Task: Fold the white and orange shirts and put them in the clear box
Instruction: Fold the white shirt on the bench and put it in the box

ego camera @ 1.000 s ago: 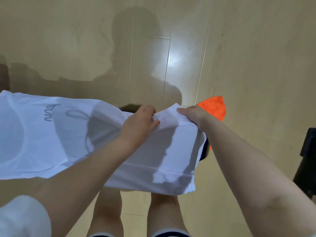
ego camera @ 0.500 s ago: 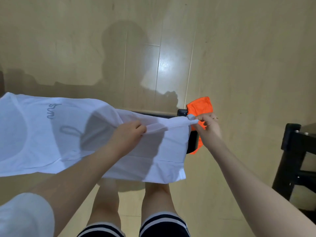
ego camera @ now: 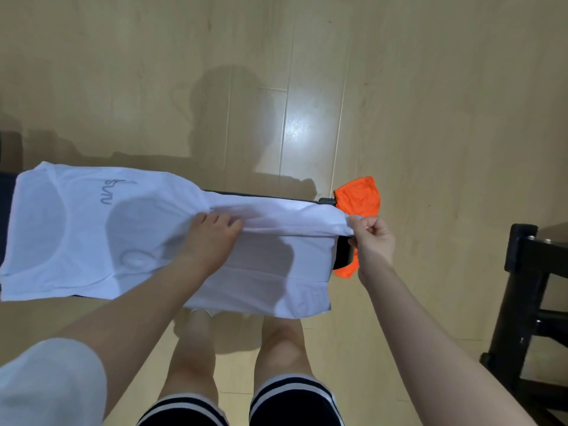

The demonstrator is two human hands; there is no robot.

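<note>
Two hands work the white shirt (ego camera: 92,235) spread across the dark counter (ego camera: 264,195), left hand (ego camera: 212,238) gripping mid-cloth, right hand (ego camera: 373,238) pinching its right-end corner beside the orange shirt (ego camera: 358,195); folding is barely begun, so next comes carrying that edge over.

Warm, fairly bright indoor light from overhead and behind the person. Specular hotspot on the floor (ego camera: 302,130), planks washed out there. Soft-edged head-and-shoulders shadow falls forward across the floor; arm shadows land on the white shirt (ego camera: 92,229). Wide-angle bowing at the edges, floor seams fan outward. Sleeve at lower left soft. Centre reasonably sharp, mild compression smear.
</note>
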